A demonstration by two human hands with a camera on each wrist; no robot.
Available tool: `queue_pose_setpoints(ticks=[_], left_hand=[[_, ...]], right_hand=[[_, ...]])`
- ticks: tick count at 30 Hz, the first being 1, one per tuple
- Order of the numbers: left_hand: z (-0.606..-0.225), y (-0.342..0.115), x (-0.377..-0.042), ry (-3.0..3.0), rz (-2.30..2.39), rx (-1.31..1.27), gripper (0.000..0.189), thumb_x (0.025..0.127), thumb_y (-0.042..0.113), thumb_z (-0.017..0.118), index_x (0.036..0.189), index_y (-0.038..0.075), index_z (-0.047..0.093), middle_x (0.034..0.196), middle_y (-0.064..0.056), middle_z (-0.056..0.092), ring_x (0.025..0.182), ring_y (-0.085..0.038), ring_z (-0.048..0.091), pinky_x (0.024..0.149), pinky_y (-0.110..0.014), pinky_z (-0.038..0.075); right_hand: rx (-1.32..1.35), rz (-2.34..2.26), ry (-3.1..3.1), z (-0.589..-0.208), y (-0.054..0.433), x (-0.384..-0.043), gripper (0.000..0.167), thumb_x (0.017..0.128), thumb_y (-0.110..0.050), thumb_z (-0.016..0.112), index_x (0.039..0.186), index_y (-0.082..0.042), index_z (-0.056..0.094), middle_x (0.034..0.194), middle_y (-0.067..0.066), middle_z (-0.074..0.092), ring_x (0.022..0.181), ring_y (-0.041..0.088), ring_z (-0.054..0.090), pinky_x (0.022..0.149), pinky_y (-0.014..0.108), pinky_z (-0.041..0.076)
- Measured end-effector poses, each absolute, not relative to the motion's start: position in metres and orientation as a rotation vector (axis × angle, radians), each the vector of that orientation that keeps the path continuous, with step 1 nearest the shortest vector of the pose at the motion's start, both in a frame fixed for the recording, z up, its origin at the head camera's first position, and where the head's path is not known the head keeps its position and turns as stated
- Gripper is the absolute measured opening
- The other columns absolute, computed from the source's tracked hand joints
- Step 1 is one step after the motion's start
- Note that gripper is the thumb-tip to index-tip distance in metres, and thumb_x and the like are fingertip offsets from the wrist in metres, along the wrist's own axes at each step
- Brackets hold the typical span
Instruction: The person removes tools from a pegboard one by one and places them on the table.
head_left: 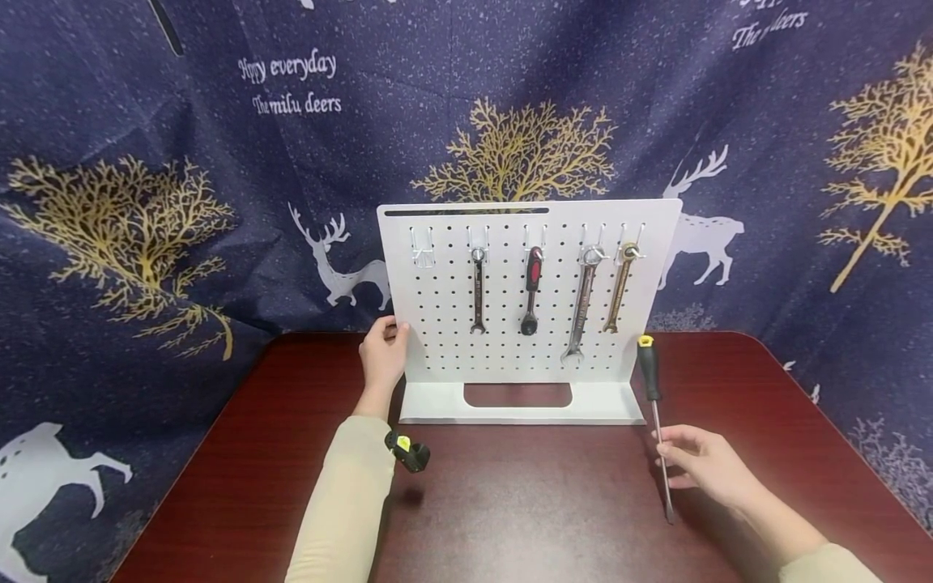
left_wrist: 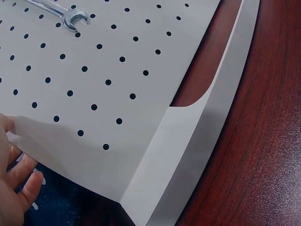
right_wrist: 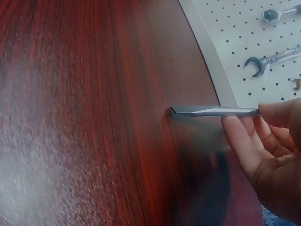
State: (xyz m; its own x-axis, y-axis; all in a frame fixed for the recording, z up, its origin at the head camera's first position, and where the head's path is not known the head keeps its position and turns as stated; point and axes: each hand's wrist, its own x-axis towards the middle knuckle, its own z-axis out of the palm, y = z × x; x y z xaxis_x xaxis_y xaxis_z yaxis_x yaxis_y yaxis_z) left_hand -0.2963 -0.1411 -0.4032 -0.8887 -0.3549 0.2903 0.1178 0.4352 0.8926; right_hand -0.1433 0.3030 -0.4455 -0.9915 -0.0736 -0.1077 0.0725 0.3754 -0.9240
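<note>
My right hand (head_left: 703, 465) pinches a flat-blade screwdriver (head_left: 651, 376) by its steel shaft. Its black handle with a yellow end points up and its tip points down, in front of the board's right side. In the right wrist view the shaft (right_wrist: 221, 111) lies between thumb and fingers. At the left edge of a white pegboard (head_left: 445, 324), my left hand (head_left: 382, 356) grips the rim, thumb on the front face and fingers behind. On the board hang a dark wrench (head_left: 478, 295), a ratchet (head_left: 533, 283), a large wrench (head_left: 581, 308) and a brass-coloured wrench (head_left: 619, 287).
At the board's upper left is a hook (head_left: 423, 251) with no tool on it. The board's base (head_left: 430, 405) stands on a dark red table (head_left: 525, 502). A patterned blue cloth (head_left: 306, 178) hangs close behind. My left wrist carries a black camera (head_left: 410, 453).
</note>
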Motion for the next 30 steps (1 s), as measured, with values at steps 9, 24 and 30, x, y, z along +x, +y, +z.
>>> queue_pose_setpoints(ticks=[9, 24, 30], left_hand=[[-0.402, -0.142, -0.297, -2.253, -1.461, 0.199, 0.029, 0.093, 0.023, 0.060, 0.115, 0.006, 0.062, 0.106, -0.017, 0.068, 0.097, -0.030, 0.066, 0.087, -0.041, 0.051], [-0.403, -0.142, -0.297, -2.239, -1.451, 0.194, 0.028, 0.092, 0.021, 0.060, 0.115, 0.005, 0.063, 0.106, -0.018, 0.068, 0.097, -0.031, 0.066, 0.086, -0.043, 0.052], [-0.404, -0.141, -0.297, -2.236, -1.452, 0.198, 0.028, 0.092, 0.021, 0.061, 0.115, 0.005, 0.063, 0.106, -0.018, 0.068, 0.096, -0.031, 0.066, 0.086, -0.043, 0.052]], right_hand=[[0.065, -1.656, 2.486, -0.445, 0.310, -0.146, 0.043, 0.093, -0.013, 0.058, 0.122, 0.017, 0.046, 0.113, 0.028, 0.063, 0.084, 0.010, 0.067, 0.068, 0.038, 0.058], [0.082, -1.516, 2.466, -0.443, 0.320, -0.159, 0.042, 0.092, -0.009, 0.055, 0.119, 0.022, 0.046, 0.103, 0.023, 0.067, 0.087, 0.020, 0.067, 0.067, 0.037, 0.058], [0.079, -1.492, 2.452, -0.445, 0.321, -0.162, 0.040, 0.092, -0.006, 0.055, 0.117, 0.023, 0.046, 0.095, 0.019, 0.068, 0.084, 0.020, 0.067, 0.066, 0.037, 0.058]])
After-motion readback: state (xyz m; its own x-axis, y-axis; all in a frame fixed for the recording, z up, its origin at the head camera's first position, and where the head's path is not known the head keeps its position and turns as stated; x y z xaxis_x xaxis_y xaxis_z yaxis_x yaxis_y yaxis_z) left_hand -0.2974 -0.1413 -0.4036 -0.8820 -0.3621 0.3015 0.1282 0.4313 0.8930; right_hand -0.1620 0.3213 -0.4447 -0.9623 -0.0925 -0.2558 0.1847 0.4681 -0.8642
